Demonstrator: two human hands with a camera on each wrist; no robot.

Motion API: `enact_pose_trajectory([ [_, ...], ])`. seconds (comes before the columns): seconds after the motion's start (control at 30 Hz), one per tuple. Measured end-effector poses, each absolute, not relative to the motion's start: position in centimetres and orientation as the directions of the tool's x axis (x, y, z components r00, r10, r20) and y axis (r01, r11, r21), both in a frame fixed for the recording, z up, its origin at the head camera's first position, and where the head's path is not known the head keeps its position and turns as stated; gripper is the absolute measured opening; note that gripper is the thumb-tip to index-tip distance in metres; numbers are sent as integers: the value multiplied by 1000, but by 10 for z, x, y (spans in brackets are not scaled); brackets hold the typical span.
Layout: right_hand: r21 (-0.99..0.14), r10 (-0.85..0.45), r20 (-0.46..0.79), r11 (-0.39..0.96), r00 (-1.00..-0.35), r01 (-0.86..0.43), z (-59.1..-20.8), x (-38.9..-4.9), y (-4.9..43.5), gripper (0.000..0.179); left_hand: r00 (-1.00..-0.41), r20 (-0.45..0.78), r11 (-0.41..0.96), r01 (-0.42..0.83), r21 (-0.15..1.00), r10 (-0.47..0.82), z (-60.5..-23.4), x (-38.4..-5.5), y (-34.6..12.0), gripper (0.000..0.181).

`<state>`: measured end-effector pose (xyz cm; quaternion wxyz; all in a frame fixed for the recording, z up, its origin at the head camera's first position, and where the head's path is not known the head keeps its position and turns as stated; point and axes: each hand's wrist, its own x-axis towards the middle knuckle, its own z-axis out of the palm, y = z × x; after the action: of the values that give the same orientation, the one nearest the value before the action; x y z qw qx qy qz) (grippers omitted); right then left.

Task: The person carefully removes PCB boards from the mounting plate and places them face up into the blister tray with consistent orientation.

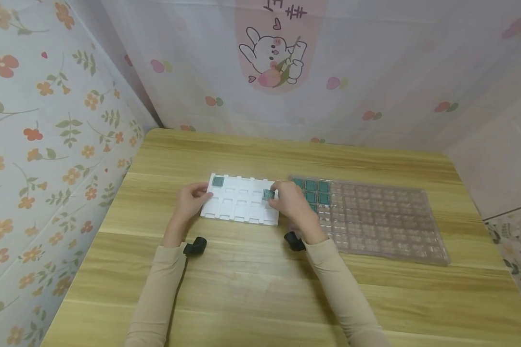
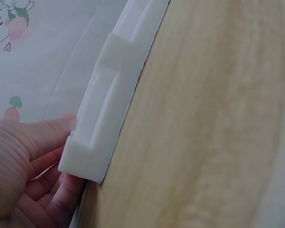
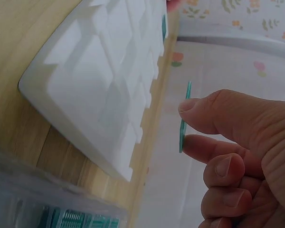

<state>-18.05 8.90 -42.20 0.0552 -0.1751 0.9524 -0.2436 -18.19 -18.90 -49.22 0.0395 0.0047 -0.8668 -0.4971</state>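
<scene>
A white plastic tray [image 1: 231, 203] with rows of shallow pockets lies on the table. One small green circuit board [image 1: 217, 181] sits in its far left pocket. At the tray's left end, my left hand [image 1: 189, 202] grips the edge, thumb on the rim and other fingers curled at the side, as the left wrist view shows [image 2: 33, 166]. Above the right part of the tray, my right hand [image 1: 293, 203] pinches another small green circuit board [image 3: 182, 140] between thumb and index finger. That board stands edge-on in the right wrist view, apart from the tray.
To the right lies a clear plastic tray [image 1: 386, 219] with many pockets; several green circuit boards [image 1: 323, 187] fill its far left corner, partly hidden by my right hand. Both trays rest on a wooden table [image 1: 243, 289]. Patterned curtains [image 1: 191, 62] hang behind and at left.
</scene>
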Motion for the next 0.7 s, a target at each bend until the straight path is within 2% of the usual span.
enact_pose_trajectory([
  [0.7, -496, -353, 19, 809, -936, -315, -425, -172, 125, 23, -997, 54, 501, 22, 865, -50, -494, -182, -190, 31],
])
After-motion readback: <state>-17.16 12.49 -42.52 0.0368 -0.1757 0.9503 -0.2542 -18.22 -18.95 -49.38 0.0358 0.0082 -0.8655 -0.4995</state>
